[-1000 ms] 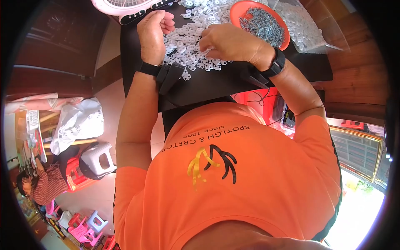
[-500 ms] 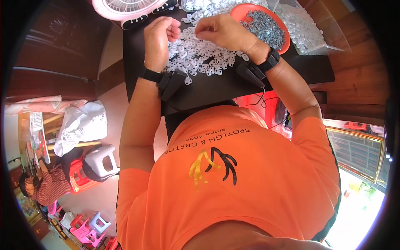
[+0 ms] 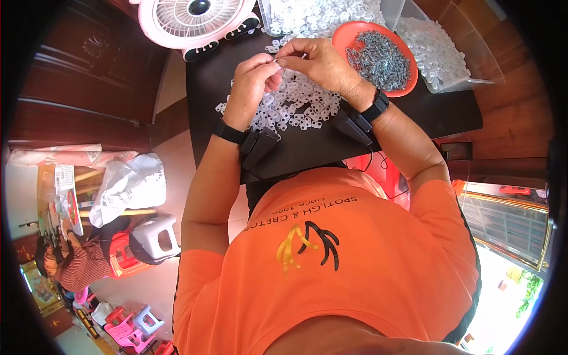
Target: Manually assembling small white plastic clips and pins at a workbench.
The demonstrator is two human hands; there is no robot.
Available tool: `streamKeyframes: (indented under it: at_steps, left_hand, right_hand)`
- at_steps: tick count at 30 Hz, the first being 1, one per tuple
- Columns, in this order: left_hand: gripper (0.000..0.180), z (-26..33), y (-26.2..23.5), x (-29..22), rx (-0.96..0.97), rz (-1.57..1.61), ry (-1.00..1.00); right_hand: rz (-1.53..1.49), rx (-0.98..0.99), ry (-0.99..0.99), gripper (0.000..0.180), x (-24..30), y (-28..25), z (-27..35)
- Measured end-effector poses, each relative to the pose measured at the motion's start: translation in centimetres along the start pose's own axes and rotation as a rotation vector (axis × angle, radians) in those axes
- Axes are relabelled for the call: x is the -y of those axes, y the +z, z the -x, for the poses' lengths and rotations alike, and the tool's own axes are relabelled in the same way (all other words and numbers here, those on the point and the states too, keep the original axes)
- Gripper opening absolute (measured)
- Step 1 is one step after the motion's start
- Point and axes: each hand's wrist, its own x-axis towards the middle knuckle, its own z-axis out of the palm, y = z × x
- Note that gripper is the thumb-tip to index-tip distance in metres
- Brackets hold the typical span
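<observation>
Narrow pinches at the fingertips of the left hand [image 3: 255, 83] and right hand [image 3: 319, 65] seem to share a tiny pale bit [image 3: 276, 61], too small to identify. They meet above a loose pile of small white plastic pieces with holes [image 3: 299, 100], probably kept central for both hands to reach. Just beyond the right wrist, likely for similar ease, sits a round orange plate [image 3: 343, 40] of thin grey metal pieces [image 3: 378, 59]. All rest on a black counter [image 3: 307, 148], with a pink fan [image 3: 198, 23] at its far left; stools [image 3: 157, 236] and a person in stripes [image 3: 86, 263] occupy the room's left.

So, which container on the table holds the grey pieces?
The round red-orange plate beside the right hand; the two clear bins hold white pieces.
</observation>
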Motion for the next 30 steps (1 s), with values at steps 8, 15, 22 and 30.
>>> streamKeyframes:
  at_steps: [8, 15, 22, 30]
  left_hand:
    - [0.022, 0.1, 0.0, 0.1, -0.036, 0.048, 0.043]
    - [0.022, 0.4, 0.4, -0.2, -0.044, 0.035, 0.035]
    - [0.021, 0.2, -0.1, -0.2, 0.001, -0.037, 0.004]
    - [0.022, 0.2, -0.4, 0.1, -0.067, 0.002, 0.114]
  right_hand:
    - [-0.03, -0.01, -0.078, 0.021, 0.1, -0.1, 0.5]
    - [0.094, -0.06, -0.163, 0.018, -0.1, -0.1, 0.5]
    - [0.211, -0.044, -0.286, 0.013, -0.3, 0.1, 0.6]
    - [0.135, -0.209, -0.208, 0.012, 1.7, -1.4, 0.5]
